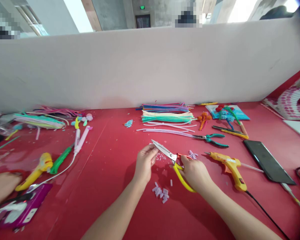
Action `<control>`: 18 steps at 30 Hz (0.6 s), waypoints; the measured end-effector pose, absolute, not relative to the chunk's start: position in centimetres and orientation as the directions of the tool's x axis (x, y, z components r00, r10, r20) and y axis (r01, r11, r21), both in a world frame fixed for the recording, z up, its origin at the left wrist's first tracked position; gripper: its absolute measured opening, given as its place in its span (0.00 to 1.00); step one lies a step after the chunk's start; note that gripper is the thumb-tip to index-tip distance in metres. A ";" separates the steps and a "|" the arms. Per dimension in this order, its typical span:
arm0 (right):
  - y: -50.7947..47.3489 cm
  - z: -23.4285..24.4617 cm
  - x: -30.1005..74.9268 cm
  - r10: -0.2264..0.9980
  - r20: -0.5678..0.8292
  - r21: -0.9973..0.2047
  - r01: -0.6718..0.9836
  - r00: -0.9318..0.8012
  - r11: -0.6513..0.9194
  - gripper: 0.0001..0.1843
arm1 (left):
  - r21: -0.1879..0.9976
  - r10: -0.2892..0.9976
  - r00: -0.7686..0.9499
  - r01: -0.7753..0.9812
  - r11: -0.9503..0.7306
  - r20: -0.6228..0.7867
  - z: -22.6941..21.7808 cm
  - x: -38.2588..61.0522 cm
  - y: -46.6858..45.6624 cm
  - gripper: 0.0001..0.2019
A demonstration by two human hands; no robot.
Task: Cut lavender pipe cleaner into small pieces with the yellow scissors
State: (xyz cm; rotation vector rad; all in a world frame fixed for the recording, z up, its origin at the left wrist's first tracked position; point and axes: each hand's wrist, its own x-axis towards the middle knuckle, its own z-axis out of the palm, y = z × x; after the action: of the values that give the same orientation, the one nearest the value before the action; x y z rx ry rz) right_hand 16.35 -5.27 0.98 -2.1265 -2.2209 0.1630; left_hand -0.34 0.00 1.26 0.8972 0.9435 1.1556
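My right hand (193, 171) grips the yellow handles of a pair of scissors (167, 153), whose metal blades point up and left. My left hand (145, 161) is curled in a pinch right at the blade tips; whatever it holds is too small to name. Several short lilac pipe-cleaner pieces (161, 192) lie on the red table (110, 173) just below my hands, with tiny lilac scraps (193, 154) by the scissors.
A stack of coloured pipe cleaners (166, 113) lies behind. Green pliers (213, 139), a yellow glue gun (231, 166) and a black phone (267, 161) sit to the right. Another glue gun (36, 170) and another person's hand (1, 186) are at the left. A white partition (150, 66) backs the table.
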 end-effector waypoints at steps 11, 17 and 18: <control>-4.8 1.6 16.7 0.998 -0.042 -0.376 0.924 0.056 -0.068 0.18 | 0.908 0.955 0.236 -0.333 0.254 -0.181 1.1 0.1 0.0 0.09; -4.5 1.9 16.5 0.996 -0.084 -0.824 0.562 0.003 -0.071 0.12 | 0.910 0.853 0.461 -0.193 0.367 -0.246 1.5 0.5 -0.6 0.10; -4.5 2.0 16.5 0.996 -0.085 -0.871 0.486 -0.004 -0.072 0.11 | 0.915 0.829 0.501 -0.160 0.370 -0.248 1.6 0.6 -0.7 0.11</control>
State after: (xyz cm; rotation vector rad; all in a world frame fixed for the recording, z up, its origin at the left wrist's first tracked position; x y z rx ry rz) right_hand 16.50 -4.47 2.04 -1.6284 -1.5549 1.0056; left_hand 0.60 -0.75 1.57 0.9889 0.8146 0.7333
